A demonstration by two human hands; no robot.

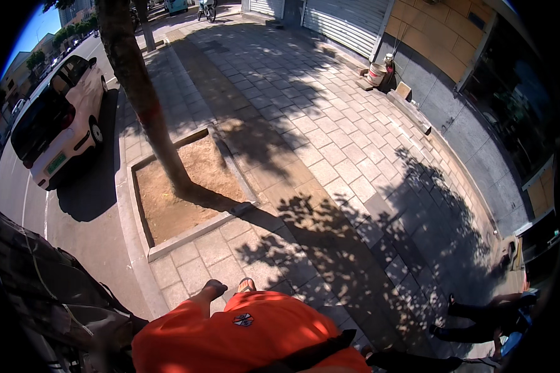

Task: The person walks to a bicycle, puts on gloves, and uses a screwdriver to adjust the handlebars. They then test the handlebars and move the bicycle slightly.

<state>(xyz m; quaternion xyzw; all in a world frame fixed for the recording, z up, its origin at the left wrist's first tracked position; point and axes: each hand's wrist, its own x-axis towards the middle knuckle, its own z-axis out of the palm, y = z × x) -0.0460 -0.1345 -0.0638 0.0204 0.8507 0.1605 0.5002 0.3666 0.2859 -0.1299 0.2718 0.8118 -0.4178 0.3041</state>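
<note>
Neither hand showed below the orange shirt (249, 336) (open, closed or holding, I could not tell) — the person seemed mid-stride on the grey brick pavement (330, 155), a sandalled foot (246, 285) forward, a dark fabric-covered bulk (43, 292) just to the left — and going on called for skirting the stone-edged square tree bed (180, 193).

1 car (56, 124), 1 tree (140, 93), 1 bucket (376, 73)
</note>
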